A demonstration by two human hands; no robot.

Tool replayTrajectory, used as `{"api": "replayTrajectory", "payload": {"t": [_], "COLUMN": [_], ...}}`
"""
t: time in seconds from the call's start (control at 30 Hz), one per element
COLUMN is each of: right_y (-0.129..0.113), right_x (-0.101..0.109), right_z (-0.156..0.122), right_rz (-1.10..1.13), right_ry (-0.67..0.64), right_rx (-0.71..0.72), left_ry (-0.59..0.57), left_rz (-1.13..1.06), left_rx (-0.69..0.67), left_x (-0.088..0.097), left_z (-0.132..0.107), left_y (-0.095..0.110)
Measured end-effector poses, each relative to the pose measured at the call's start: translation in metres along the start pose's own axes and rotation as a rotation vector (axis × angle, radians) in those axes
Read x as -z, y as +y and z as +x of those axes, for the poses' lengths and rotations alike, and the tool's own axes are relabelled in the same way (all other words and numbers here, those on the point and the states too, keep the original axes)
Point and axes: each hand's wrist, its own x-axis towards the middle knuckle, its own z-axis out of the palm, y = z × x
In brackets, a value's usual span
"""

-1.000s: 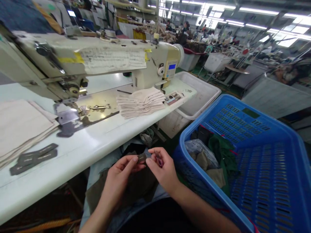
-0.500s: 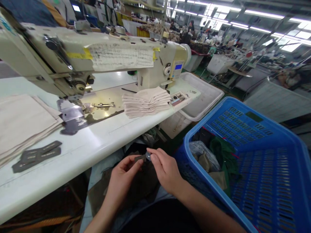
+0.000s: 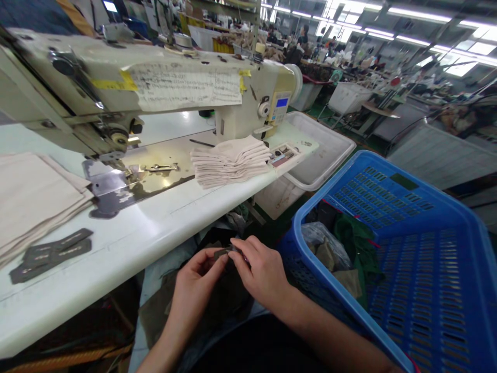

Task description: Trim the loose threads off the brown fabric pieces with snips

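Observation:
My left hand (image 3: pixel 194 284) and my right hand (image 3: pixel 259 271) meet over my lap, below the front edge of the white sewing table (image 3: pixel 155 228). Both pinch one small dark label piece (image 3: pixel 222 253) between thumb and fingers. Dark fabric (image 3: pixel 225 305) lies on my lap under the hands. The right hand's fingers curl over the piece's right end and hide part of it.
A cream sewing machine (image 3: pixel 155 83) stands on the table. Beige fabric stacks lie at the left (image 3: pixel 34 197) and by the machine (image 3: pixel 231 161). Dark strips (image 3: pixel 50 254) rest near the front edge. A blue basket (image 3: pixel 407 259) with cloth stands at my right, a white bin (image 3: pixel 322 155) behind it.
The two hands stayed together on the small piece. The right fingers shifted and curled closer over it. The view swayed slightly.

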Motion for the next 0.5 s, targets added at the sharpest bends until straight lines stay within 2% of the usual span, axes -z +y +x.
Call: {"api": "replayTrajectory", "payload": {"t": [0.3,0.5], "right_y": [0.0002,0.0005], "right_x": [-0.0001,-0.002], "right_z": [0.001,-0.0003], "right_rz": [-0.024,0.015], "right_ry": [0.013,0.033], "right_rx": [0.012,0.01], "left_ry": [0.022,0.034], "left_rz": [0.038,-0.001], "left_rx": [-0.038,-0.018], "left_x": [-0.003,-0.0052], "left_z": [-0.0008,-0.0028], "left_y": [0.0026,0.0009]}}
